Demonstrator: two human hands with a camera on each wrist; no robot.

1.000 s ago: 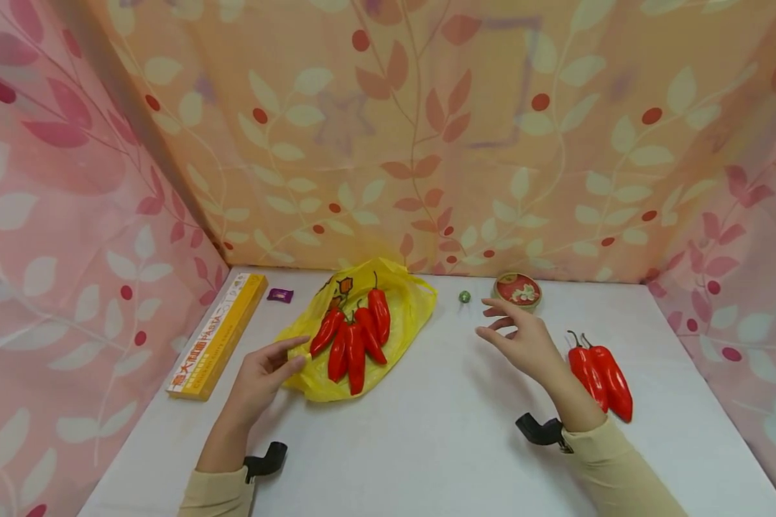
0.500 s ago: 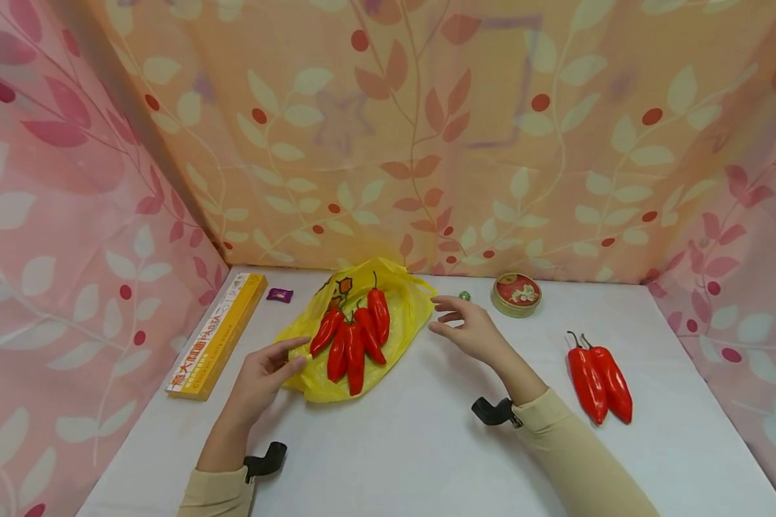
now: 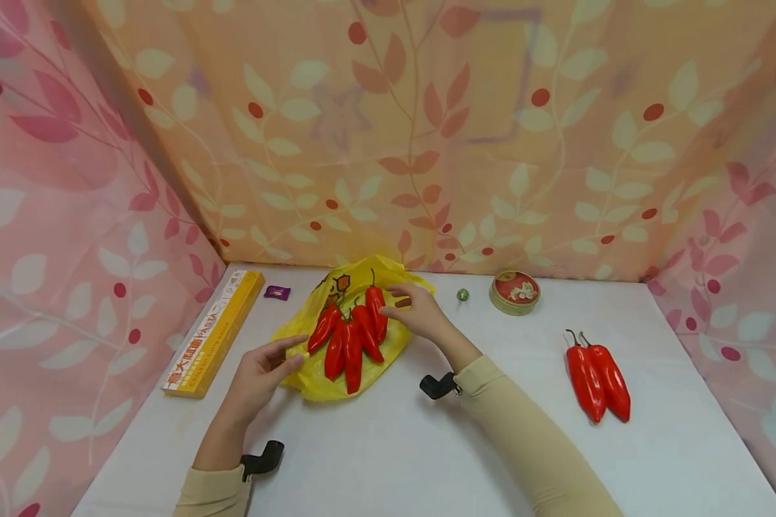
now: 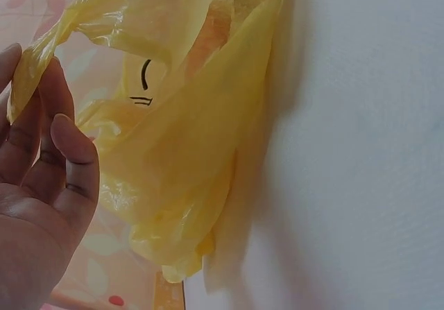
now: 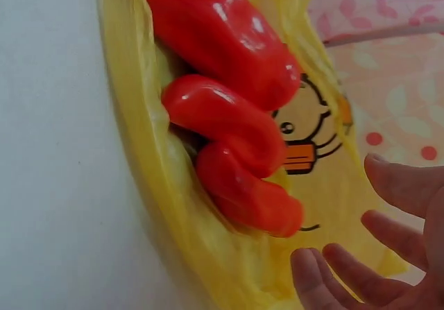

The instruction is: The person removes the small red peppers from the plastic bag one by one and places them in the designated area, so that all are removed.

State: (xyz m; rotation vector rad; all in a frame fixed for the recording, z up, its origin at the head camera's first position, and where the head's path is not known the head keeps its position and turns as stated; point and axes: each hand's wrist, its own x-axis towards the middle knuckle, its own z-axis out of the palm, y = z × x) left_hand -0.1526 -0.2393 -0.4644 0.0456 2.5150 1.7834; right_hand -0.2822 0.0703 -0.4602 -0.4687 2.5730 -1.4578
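Note:
A yellow plastic bag lies spread on the table with several red chili peppers resting in it. My left hand pinches the bag's left edge; in the left wrist view the bunched yellow film passes between thumb and fingers. Over the bag's right side hovers my right hand, its fingers loosely bent beside the rightmost pepper. Seen from the right wrist, that hand holds nothing and stays apart from the peppers. Two more red peppers lie at the table's right.
On the left lies a yellow pasta box, with a small purple packet next to it. Behind the bag's right side are a little green ball-shaped item and a round red-topped tin. Patterned cloth walls border the white table.
My right hand has moved left from near the round tin to above the bag's right side. The left hand keeps its hold on the bag's edge. The head view has shifted slightly.

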